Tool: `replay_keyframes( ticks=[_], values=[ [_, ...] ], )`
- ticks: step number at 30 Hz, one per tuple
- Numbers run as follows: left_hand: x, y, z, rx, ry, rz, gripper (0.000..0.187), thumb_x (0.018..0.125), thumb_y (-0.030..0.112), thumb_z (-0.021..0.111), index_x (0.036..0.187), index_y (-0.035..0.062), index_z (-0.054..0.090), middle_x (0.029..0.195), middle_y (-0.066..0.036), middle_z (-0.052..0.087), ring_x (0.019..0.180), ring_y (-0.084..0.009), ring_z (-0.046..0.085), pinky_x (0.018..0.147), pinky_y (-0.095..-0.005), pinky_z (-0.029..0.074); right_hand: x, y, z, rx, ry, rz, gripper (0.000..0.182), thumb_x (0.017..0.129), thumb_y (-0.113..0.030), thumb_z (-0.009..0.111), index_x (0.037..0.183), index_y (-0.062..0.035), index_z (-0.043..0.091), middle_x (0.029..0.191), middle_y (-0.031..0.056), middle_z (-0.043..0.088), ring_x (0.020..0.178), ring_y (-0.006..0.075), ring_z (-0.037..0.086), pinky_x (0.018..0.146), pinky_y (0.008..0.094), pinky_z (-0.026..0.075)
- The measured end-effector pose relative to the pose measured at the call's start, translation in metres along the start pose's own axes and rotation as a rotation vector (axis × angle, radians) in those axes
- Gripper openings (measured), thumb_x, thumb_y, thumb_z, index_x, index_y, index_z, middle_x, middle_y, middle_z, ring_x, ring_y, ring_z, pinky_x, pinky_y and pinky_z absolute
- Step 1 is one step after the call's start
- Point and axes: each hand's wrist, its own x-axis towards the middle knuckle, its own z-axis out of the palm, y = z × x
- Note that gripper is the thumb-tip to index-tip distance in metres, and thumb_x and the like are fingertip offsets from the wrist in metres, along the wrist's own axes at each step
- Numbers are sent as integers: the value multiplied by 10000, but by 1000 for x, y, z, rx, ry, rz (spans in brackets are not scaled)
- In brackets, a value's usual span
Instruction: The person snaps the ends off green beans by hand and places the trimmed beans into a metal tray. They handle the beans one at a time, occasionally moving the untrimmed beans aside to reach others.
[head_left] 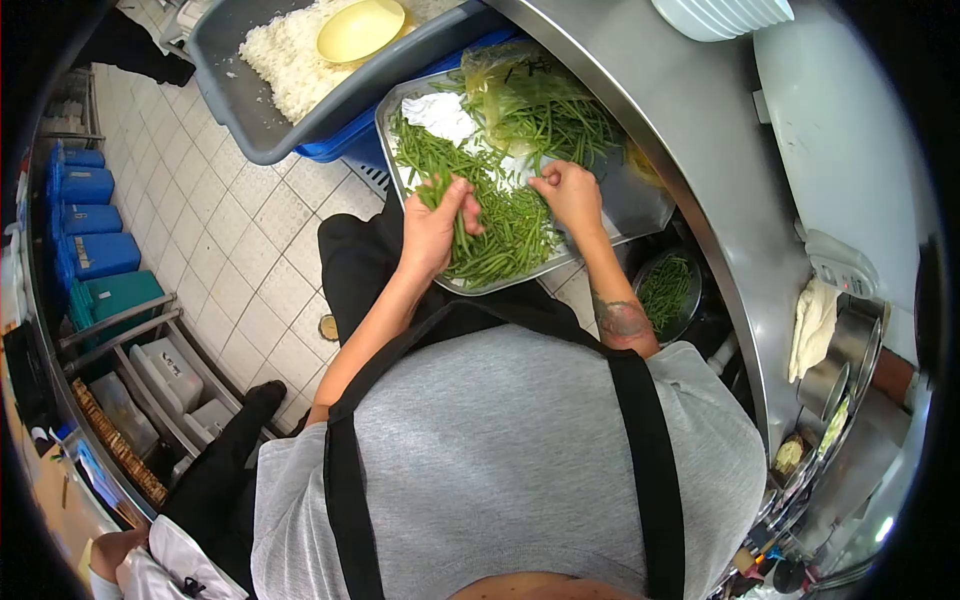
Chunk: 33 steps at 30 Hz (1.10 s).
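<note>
Metal tray (pixel 640 205) — heaped green stems (pixel 505 215), within easy reach. Left hand (pixel 432 228) closed around a bunch of stems above the tray; right hand (pixel 570 192) pinches a few stems — fingers curled shut.

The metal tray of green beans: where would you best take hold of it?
Likely the metal tray by its bare right rim, coming from the right: beans and both hands, left hand and right hand, cover the rest.

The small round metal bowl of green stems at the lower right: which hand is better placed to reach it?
The right hand, probably. It rests at the rectangular metal tray's right side, nearer the small round metal bowl. The left hand grips thin green stems farther away.
</note>
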Motion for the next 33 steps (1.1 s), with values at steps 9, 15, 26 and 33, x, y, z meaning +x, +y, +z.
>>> replay_keyframes(
  ticks=[9, 15, 26, 33],
  values=[
    [1, -6, -7, 147, -55, -114, 150, 839, 69, 624, 968, 8, 577, 574, 33, 466, 423, -41, 386, 385, -208, 315, -12, -36, -15, 665, -362, -23, 164, 744, -141, 714, 821, -5, 666, 669, 30, 636, 601, 58, 556, 574, 218, 453],
    [4, -5, -2, 223, -94, -17, 148, 815, 106, 666, 898, -3, 610, 555, 27, 497, 416, -36, 401, 374, -198, 304, -26, -69, -33, 605, -458, -51, 153, 746, -120, 714, 828, -3, 657, 687, 30, 645, 610, 68, 575, 576, 220, 464],
    [1, 16, -12, 822, -225, 152, 106, 836, 127, 634, 866, 26, 639, 536, 57, 469, 455, -28, 390, 414, -215, 292, -18, -70, -41, 311, -141, -601, 144, 731, -90, 683, 875, -73, 679, 867, 62, 631, 742, 241, 619, 666, 304, 492],
    [2, 7, -2, 603, -128, 141, 129, 841, 110, 615, 757, 14, 600, 534, 38, 491, 483, -36, 419, 437, -228, 339, -28, -87, -28, 528, 3, -441, 63, 731, -48, 668, 775, -7, 648, 739, 81, 605, 639, 184, 591, 583, 278, 459]
  ],
)
